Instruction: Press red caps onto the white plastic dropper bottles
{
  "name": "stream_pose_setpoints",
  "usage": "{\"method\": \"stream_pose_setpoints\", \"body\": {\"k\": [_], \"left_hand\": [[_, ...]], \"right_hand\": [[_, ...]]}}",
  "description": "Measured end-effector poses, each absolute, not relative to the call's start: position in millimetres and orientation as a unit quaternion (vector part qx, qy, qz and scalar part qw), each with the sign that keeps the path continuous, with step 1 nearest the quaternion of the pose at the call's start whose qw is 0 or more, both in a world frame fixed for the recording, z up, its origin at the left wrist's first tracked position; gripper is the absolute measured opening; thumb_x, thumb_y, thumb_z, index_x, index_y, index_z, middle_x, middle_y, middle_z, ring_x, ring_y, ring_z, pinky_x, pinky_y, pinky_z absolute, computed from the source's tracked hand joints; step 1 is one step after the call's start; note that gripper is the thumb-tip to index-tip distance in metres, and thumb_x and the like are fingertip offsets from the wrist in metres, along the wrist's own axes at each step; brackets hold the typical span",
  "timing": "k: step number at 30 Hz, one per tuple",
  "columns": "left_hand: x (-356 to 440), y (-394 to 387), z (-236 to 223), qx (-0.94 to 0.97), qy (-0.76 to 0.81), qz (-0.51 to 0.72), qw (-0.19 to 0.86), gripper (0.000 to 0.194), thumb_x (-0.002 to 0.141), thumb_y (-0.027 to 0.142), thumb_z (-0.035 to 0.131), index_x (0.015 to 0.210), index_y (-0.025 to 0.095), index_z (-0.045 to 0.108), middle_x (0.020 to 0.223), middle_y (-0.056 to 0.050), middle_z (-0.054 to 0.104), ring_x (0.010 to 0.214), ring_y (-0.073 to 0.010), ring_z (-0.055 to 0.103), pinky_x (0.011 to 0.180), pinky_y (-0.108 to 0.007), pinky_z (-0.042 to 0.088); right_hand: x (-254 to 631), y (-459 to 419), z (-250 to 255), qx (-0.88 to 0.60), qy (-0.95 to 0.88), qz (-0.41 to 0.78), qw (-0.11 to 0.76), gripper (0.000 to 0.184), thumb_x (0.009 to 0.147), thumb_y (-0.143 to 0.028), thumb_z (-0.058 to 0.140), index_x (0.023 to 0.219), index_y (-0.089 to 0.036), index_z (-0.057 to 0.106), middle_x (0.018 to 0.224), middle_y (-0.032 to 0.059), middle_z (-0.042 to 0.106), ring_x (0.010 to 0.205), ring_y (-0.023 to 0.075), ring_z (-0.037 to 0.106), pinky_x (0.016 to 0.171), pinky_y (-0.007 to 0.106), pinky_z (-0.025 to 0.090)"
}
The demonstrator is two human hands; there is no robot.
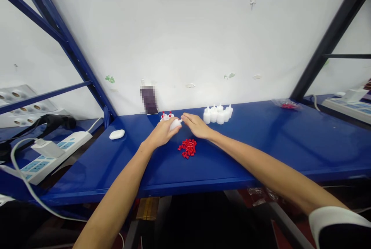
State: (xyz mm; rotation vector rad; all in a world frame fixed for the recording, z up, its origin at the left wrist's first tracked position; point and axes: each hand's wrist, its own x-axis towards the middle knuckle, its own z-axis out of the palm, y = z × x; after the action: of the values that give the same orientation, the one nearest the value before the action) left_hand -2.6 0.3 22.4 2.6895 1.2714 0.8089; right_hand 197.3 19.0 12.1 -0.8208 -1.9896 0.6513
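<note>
My left hand (164, 132) is wrapped around a small white squeeze bottle (175, 124), which tilts with its thin nozzle pointing right. The fingers of my right hand (197, 125) are drawn together at the nozzle's tip; whatever they pinch there is hidden. Just below both hands lies a loose pile of small red caps (189, 147) on the blue table. Behind my left hand stand several red-capped white bottles (163, 116), partly covered by it. To the right of my right hand, several white bottles with bare nozzles (220, 115) stand upright in a group.
A white earbud case (117, 134) lies on the left of the blue table (275, 141). A phone (150, 100) leans against the wall at the back. Power strips (55, 152) and a cable sit beyond the left edge. A clear bag with red pieces (287, 105) lies at back right.
</note>
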Motion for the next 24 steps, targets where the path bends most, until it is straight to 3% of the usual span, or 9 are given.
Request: {"method": "stream_pose_setpoints", "body": {"k": [4, 7, 10, 15, 19, 24], "left_hand": [[-24.7, 8.8, 25.7, 0.778, 0.495, 0.385, 0.026, 0.046, 0.096, 0.053, 0.043, 0.114, 0.016, 0.065, 0.090, -0.005, 0.072, 0.076, -0.0182, 0.063, 0.073, -0.027, 0.046], [-36.4, 12.4, 27.0, 0.711, 0.545, 0.443, 0.009, 0.049, 0.096, 0.054, 0.040, 0.103, 0.015, 0.067, 0.076, -0.003, 0.068, 0.065, -0.0158, 0.059, 0.066, -0.026, 0.043], [-33.2, 11.5, 25.7, 0.743, 0.533, 0.404, 0.024, 0.046, 0.095, 0.053, 0.042, 0.099, 0.015, 0.068, 0.076, -0.003, 0.068, 0.067, -0.0166, 0.059, 0.067, -0.026, 0.043], [-16.3, 7.3, 21.5, 0.807, 0.482, 0.338, 0.040, 0.043, 0.094, 0.051, 0.045, 0.085, 0.015, 0.067, 0.082, -0.004, 0.068, 0.074, -0.0181, 0.059, 0.075, -0.029, 0.044], [-13.1, 6.7, 19.3, 0.825, 0.470, 0.312, 0.030, 0.043, 0.093, 0.051, 0.046, 0.073, 0.017, 0.063, 0.076, -0.004, 0.064, 0.070, -0.0168, 0.055, 0.070, -0.029, 0.042], [-12.3, 3.6, 20.2, 0.825, 0.491, 0.280, 0.028, 0.046, 0.092, 0.053, 0.047, 0.068, 0.017, 0.061, 0.061, -0.001, 0.055, 0.057, -0.0142, 0.045, 0.059, -0.029, 0.032]], "right_hand": [[206.5, 38.8, 13.6, -0.388, -0.755, 0.233, 0.474, 0.050, 0.097, -0.063, 0.033, 0.067, -0.024, 0.037, 0.060, -0.0025, 0.042, 0.060, 0.0154, 0.041, 0.060, 0.029, 0.031], [206.6, 49.5, 9.0, -0.424, -0.803, 0.184, 0.376, 0.050, 0.096, -0.058, 0.043, 0.061, -0.022, 0.040, 0.057, -0.0020, 0.045, 0.059, 0.0146, 0.042, 0.059, 0.029, 0.028], [201.1, 50.0, 2.4, -0.421, -0.849, 0.168, 0.271, 0.043, 0.095, -0.052, 0.051, 0.066, -0.021, 0.050, 0.061, -0.0001, 0.054, 0.061, 0.0153, 0.049, 0.060, 0.028, 0.029], [210.5, 38.1, 4.6, -0.379, -0.869, 0.172, 0.269, 0.033, 0.098, -0.047, 0.048, 0.081, -0.021, 0.060, 0.069, 0.0004, 0.060, 0.065, 0.0156, 0.054, 0.062, 0.027, 0.032], [228.3, 29.5, 11.1, -0.311, -0.900, 0.241, 0.187, 0.012, 0.088, -0.028, 0.061, 0.089, -0.019, 0.069, 0.067, -0.0023, 0.062, 0.060, 0.0131, 0.054, 0.061, 0.025, 0.037], [231.2, 25.2, 13.4, -0.252, -0.910, 0.280, 0.171, 0.018, 0.084, -0.027, 0.066, 0.096, -0.022, 0.078, 0.077, 0.0003, 0.069, 0.067, 0.0148, 0.058, 0.063, 0.026, 0.041]]}}
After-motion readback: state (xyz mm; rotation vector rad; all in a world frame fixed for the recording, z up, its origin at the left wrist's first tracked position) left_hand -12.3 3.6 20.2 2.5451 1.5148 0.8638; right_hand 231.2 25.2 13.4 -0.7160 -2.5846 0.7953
